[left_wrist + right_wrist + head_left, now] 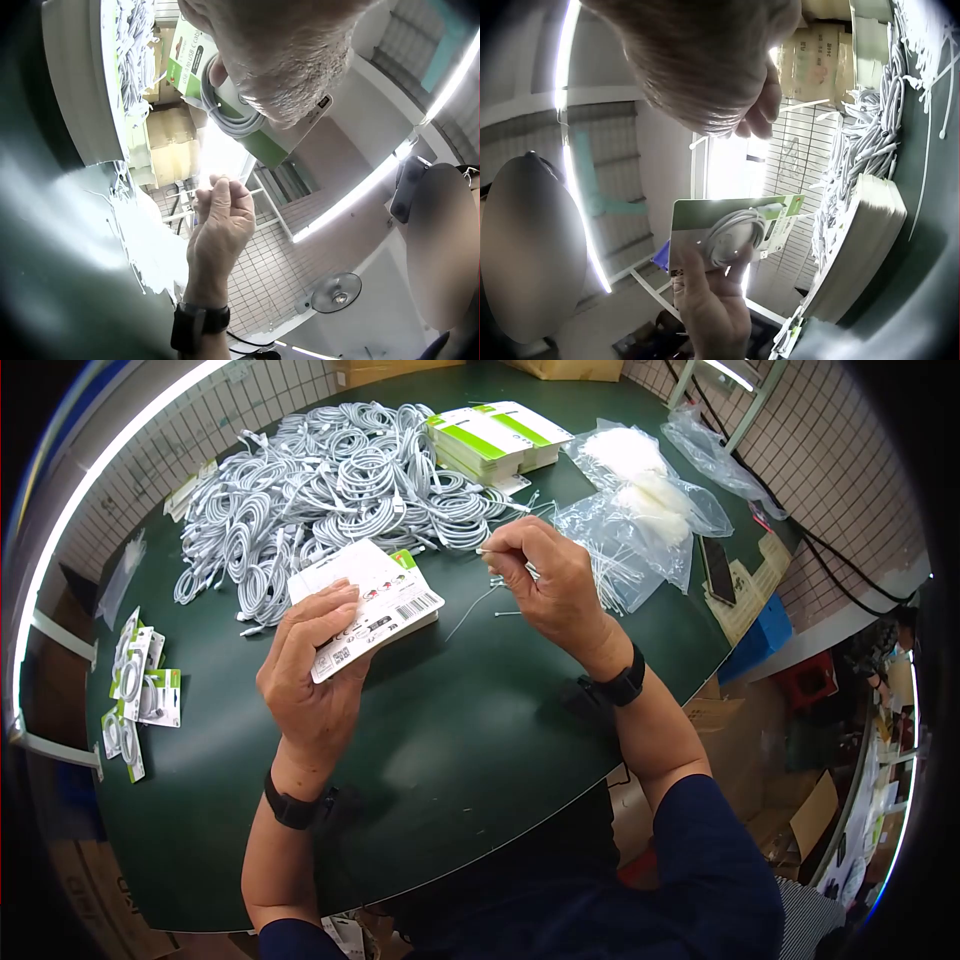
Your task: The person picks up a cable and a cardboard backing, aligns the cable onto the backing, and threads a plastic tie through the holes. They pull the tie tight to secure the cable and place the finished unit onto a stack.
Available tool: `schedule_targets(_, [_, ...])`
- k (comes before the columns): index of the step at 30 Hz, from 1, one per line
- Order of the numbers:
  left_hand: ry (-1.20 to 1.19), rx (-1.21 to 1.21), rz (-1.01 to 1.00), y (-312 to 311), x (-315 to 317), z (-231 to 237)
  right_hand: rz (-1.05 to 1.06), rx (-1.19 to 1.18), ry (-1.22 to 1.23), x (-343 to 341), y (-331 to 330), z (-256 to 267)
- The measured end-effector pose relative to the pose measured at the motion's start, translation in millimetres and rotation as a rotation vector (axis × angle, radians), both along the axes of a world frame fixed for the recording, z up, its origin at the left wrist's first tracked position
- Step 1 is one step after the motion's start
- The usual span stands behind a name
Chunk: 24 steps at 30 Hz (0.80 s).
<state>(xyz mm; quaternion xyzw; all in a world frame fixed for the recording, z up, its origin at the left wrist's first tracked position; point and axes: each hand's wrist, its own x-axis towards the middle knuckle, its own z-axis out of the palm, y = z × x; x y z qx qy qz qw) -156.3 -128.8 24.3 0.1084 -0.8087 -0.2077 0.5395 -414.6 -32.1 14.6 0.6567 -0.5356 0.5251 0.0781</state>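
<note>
My left hand grips a printed packaging card, its back with text and barcode facing up. A coiled white cable lies against the card's green front, seen in both wrist views. Underneath the held card is a thick stack of cards on the table. To the right my right hand is raised, with thumb and fingertips pinching a thin white cable tie. Most of that tie is hidden by the fingers. Loose cable ties lie on the dark green table below this hand.
A large heap of coiled white cables covers the back left. Behind it stand stacked green-and-white cards. Clear bags of white ties and a phone lie at right. Several carded cables sit near the left edge.
</note>
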Motion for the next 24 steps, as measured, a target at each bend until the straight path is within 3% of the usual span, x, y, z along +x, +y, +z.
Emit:
schedule_targets(3, [-0.023, -0.071, 0.025, -4, 0, -3, 0.087, -0.028, -0.114, 9, 5, 1])
schedule_targets(6, [-0.053, -0.136, 0.043, -5, -2, -5, 0.209, 0.200, -0.386, 19, 12, 4])
schedule_targets(15, [-0.130, -0.238, 0.045, -5, -5, -11, 0.101, 0.092, -0.054, 26, 7, -5])
schedule_targets(18, [-0.121, -0.245, 0.033, -6, -7, -11, 0.075, -0.144, 0.090, 27, 2, -1])
schedule_targets(24, [-0.062, -0.261, 0.009, -10, -6, -16, 0.233, -0.143, -0.133, 45, 23, 14])
